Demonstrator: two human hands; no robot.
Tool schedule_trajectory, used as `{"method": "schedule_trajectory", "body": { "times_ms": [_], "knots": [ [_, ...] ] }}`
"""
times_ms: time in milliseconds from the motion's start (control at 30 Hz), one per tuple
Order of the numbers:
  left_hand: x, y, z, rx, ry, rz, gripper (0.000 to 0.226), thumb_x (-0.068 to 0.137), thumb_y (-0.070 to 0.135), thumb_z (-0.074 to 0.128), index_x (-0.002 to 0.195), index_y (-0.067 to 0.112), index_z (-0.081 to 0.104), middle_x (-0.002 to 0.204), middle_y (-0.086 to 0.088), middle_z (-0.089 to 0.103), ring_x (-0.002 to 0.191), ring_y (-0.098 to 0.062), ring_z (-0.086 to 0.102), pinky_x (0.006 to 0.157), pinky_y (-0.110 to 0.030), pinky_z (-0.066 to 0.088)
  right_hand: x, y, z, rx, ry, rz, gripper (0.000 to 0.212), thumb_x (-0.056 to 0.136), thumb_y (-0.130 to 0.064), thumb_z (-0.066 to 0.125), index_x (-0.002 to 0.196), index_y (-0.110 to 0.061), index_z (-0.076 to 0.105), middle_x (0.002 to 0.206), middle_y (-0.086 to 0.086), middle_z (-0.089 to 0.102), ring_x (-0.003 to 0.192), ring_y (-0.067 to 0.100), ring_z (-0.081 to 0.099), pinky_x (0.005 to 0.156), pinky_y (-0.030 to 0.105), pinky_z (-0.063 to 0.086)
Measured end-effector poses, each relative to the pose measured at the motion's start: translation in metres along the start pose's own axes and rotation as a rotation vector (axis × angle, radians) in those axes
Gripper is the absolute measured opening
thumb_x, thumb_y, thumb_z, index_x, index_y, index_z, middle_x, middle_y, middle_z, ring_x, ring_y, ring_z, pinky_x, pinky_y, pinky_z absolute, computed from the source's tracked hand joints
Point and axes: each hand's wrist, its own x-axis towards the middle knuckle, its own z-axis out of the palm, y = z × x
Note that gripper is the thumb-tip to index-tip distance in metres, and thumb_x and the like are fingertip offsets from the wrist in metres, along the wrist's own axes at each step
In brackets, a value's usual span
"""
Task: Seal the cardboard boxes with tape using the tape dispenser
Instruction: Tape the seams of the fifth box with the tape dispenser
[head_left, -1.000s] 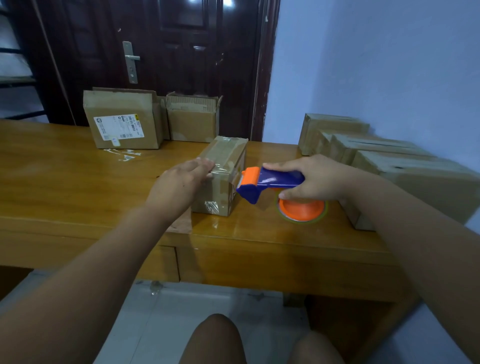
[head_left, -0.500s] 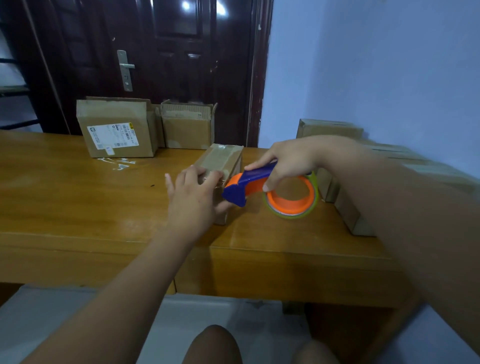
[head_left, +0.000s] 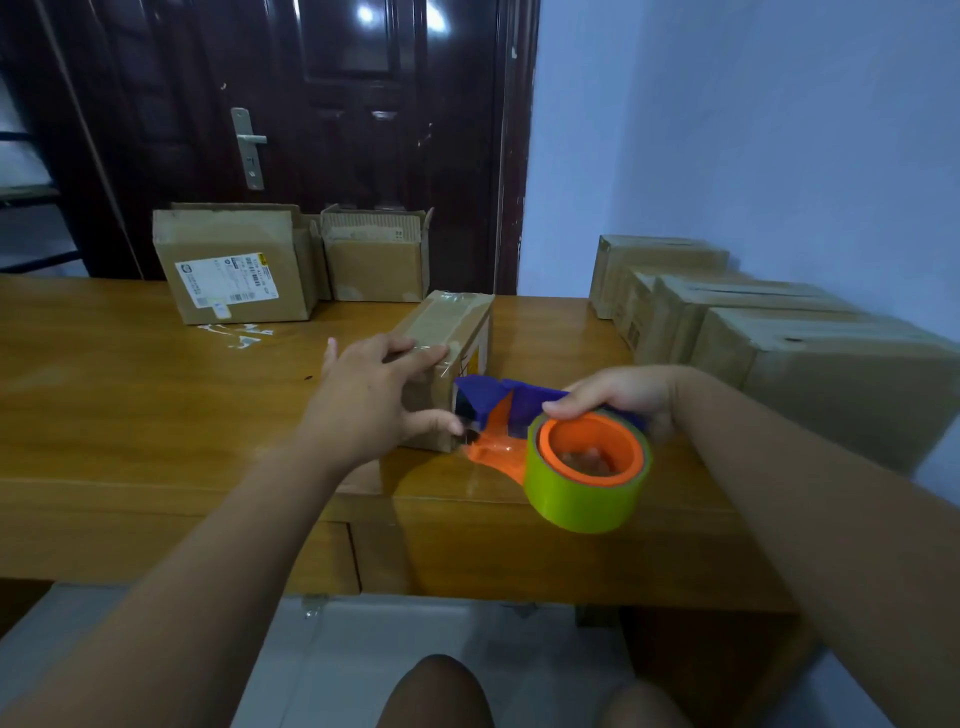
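Two bare knees (head_left: 441, 691) at the bottom of my feed, nearest the camera; past them, the front edge of the wooden table (head_left: 130, 415).

Right arm enters from the lower right, wrist bent inward. Right hand (head_left: 621, 397) is clenched round the blue handle of the tape dispenser (head_left: 511, 410), thumb on the near side just above the roll. Dispenser is tipped sideways, so the green tape roll (head_left: 579, 493) on its orange hub faces me, held above the table's near edge. Blue cutter end sits against the near face of the small cardboard box (head_left: 452, 327).

Left arm comes in from the lower left, nearly straight. Left hand (head_left: 371, 400) grasps nothing: fingers straight and spread on the box's taped top, thumb pressed to the near face just beside the cutter.

Box lies mid-table, running away from me, clear tape along its top.

Farther right: a row of boxes (head_left: 779, 338) along the blue wall (head_left: 753, 130).

Far left, at the table's back edge: a labelled box (head_left: 234, 265), an open-flapped box (head_left: 374, 254) just beside it, and tape scraps (head_left: 234, 332) in front.

Dark door (head_left: 337, 104) behind
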Motion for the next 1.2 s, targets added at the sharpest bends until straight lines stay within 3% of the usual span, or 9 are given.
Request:
{"method": "schedule_trajectory", "body": {
  "times_ms": [67, 167, 267, 367, 567, 700, 833, 1000, 1200],
  "knots": [
    [0.001, -0.001, 0.002, -0.008, 0.015, 0.009, 0.104, 0.052, 0.089, 0.014, 0.144, 0.042, 0.027, 0.147, 0.002, 0.034, 0.138, -0.021, 0.024, 0.114, -0.056, 0.003, 0.001, 0.013, 0.005, 0.071, 0.04, -0.06, 0.058, 0.055, -0.049, 0.087, 0.091, -0.008, 0.067, 0.082, 0.006, 0.068, 0.069, 0.016, 0.064, 0.066, 0.028, 0.053],
    [0.002, -0.002, 0.005, -0.032, 0.075, 0.017, 0.111, 0.053, 0.095, -0.004, 0.142, 0.041, 0.035, 0.142, 0.0, 0.041, 0.134, -0.022, 0.032, 0.112, -0.058, 0.008, 0.005, 0.032, 0.01, 0.177, 0.053, -0.13, 0.087, 0.055, -0.05, 0.087, 0.122, -0.004, 0.057, 0.107, 0.015, 0.067, 0.095, 0.026, 0.064, 0.084, 0.038, 0.054],
    [0.002, -0.001, 0.003, -0.033, 0.087, 0.004, 0.098, 0.066, 0.087, -0.006, 0.141, 0.04, 0.037, 0.142, -0.001, 0.042, 0.134, -0.022, 0.034, 0.112, -0.058, 0.01, 0.0, 0.044, 0.016, 0.336, 0.017, -0.215, 0.081, 0.052, -0.043, 0.091, 0.119, -0.006, 0.064, 0.105, 0.018, 0.069, 0.089, 0.03, 0.068, 0.075, 0.04, 0.057],
    [0.001, 0.004, 0.001, -0.057, 0.08, -0.019, 0.082, 0.073, 0.074, 0.008, 0.141, 0.038, 0.037, 0.142, 0.0, 0.042, 0.133, -0.02, 0.034, 0.113, -0.056, 0.009, -0.008, 0.053, 0.018, 0.437, 0.056, -0.326, 0.062, 0.046, -0.042, 0.093, 0.097, -0.01, 0.077, 0.092, 0.015, 0.072, 0.081, 0.029, 0.071, 0.069, 0.039, 0.059],
    [0.0, 0.004, 0.003, 0.014, 0.083, -0.032, 0.06, 0.087, 0.045, 0.057, 0.142, 0.041, 0.033, 0.142, 0.002, 0.041, 0.133, -0.02, 0.034, 0.114, -0.054, 0.01, -0.014, 0.061, 0.001, 0.513, 0.414, -0.524, 0.056, 0.057, -0.044, 0.085, 0.105, -0.017, 0.074, 0.104, 0.012, 0.07, 0.089, 0.027, 0.069, 0.071, 0.035, 0.056],
    [0.0, 0.009, 0.006, 0.011, 0.146, -0.031, 0.054, 0.092, 0.032, 0.057, 0.142, 0.037, 0.037, 0.139, -0.001, 0.042, 0.126, -0.022, 0.039, 0.105, -0.04, 0.035, -0.012, 0.05, -0.007, 0.415, 0.825, -0.381, 0.05, 0.077, -0.049, 0.065, 0.115, -0.017, 0.065, 0.11, 0.009, 0.07, 0.095, 0.027, 0.067, 0.067, 0.037, 0.054],
    [0.0, 0.012, 0.007, 0.002, 0.18, -0.056, 0.048, 0.095, 0.034, 0.05, 0.141, 0.036, 0.039, 0.138, -0.001, 0.045, 0.124, -0.023, 0.04, 0.101, -0.037, 0.037, -0.003, 0.038, -0.006, 0.261, 1.08, -0.192, 0.037, 0.09, -0.042, 0.062, 0.107, -0.009, 0.065, 0.107, 0.011, 0.066, 0.097, 0.028, 0.063, 0.075, 0.042, 0.057],
    [0.0, 0.02, 0.006, -0.015, 0.194, -0.082, 0.047, 0.096, 0.035, 0.047, 0.142, 0.034, 0.038, 0.134, 0.001, 0.048, 0.123, -0.022, 0.041, 0.102, -0.036, 0.036, 0.003, 0.028, -0.011, 0.214, 1.162, -0.017, 0.046, 0.09, -0.041, 0.062, 0.119, -0.007, 0.053, 0.122, 0.015, 0.056, 0.106, 0.035, 0.059, 0.077, 0.044, 0.055],
    [0.001, 0.019, 0.009, -0.012, 0.211, -0.091, 0.047, 0.095, 0.037, 0.048, 0.141, 0.034, 0.039, 0.132, 0.0, 0.048, 0.122, -0.022, 0.04, 0.099, -0.037, 0.038, 0.007, 0.027, -0.017, 0.051, 1.208, 0.1, 0.036, 0.093, -0.036, 0.06, 0.11, -0.007, 0.048, 0.116, 0.017, 0.054, 0.104, 0.035, 0.057, 0.076, 0.042, 0.053]
  ]
}}
